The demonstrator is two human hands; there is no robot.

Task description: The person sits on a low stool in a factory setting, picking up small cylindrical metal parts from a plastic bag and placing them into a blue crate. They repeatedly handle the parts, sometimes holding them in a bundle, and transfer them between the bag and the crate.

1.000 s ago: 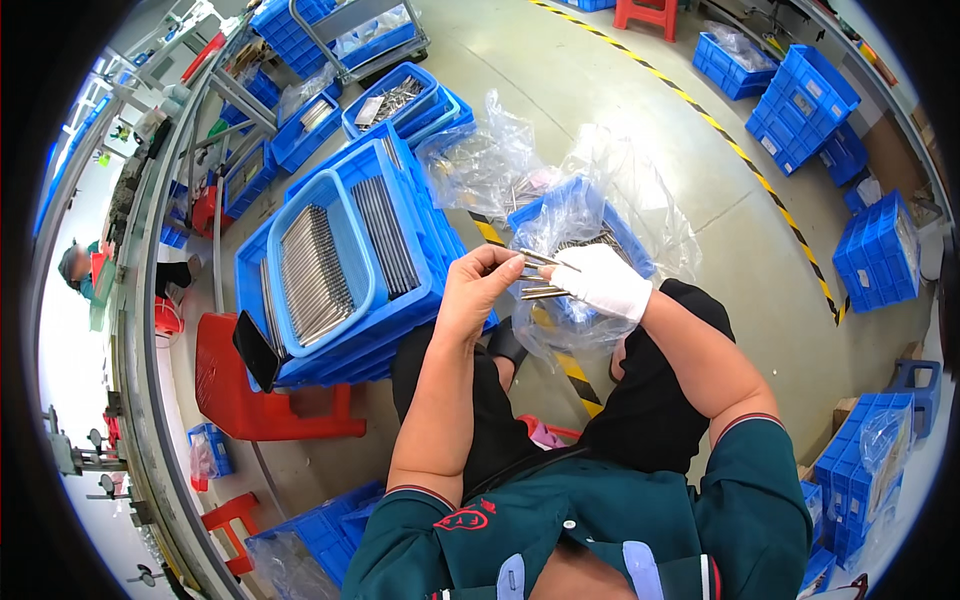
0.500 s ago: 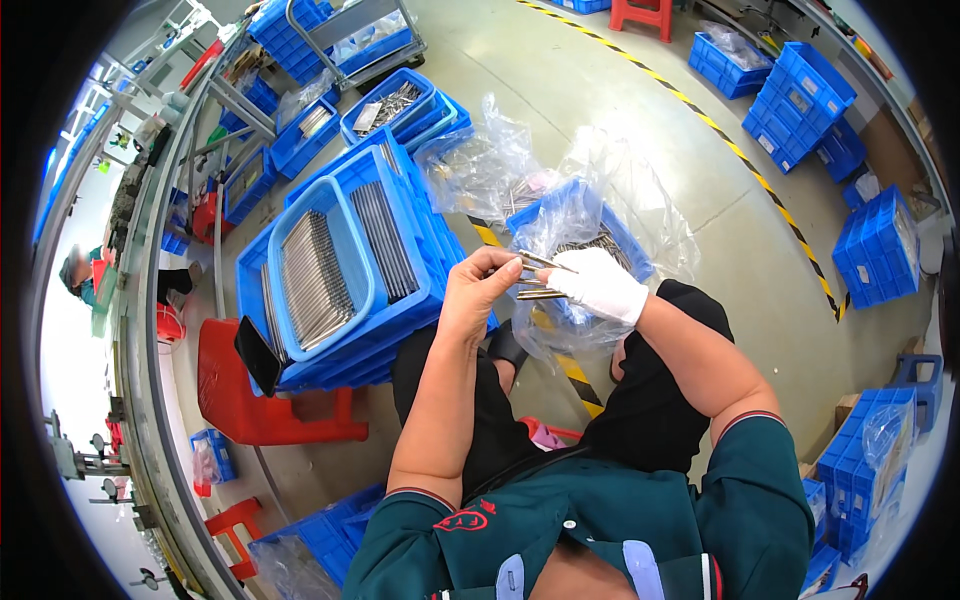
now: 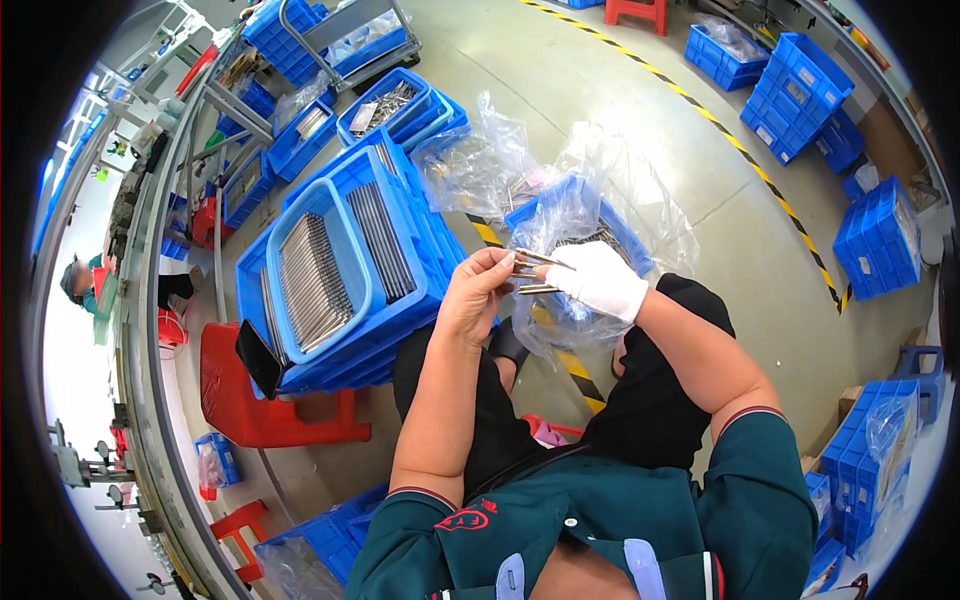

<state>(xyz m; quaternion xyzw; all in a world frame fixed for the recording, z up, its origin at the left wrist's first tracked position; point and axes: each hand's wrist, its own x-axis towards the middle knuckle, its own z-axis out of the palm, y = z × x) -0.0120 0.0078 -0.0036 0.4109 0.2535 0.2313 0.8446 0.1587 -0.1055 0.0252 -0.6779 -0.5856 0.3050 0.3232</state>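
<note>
Little changes over the last second: both hands stay together right of the light-blue tray (image 3: pixel 365 265), and the rods between them shift only slightly. Left hand (image 3: pixel 478 290), bare: thumb and forefinger pinch a rod end, other fingers curled, partly hidden. Right hand (image 3: pixel 605 285), white glove: fingers closed round a few thin metal rods (image 3: pixel 540 289), ends poking out toward the tray; exact fingertip placing can't be told. Packed rods (image 3: pixel 312 285) inside the tray look unchanged, dark rods (image 3: pixel 380 240) just right of it too. Blue crate (image 3: pixel 628 240) with clear plastic stands farther right of the tray. Reads as mid-handling, held rods not yet set down
</note>
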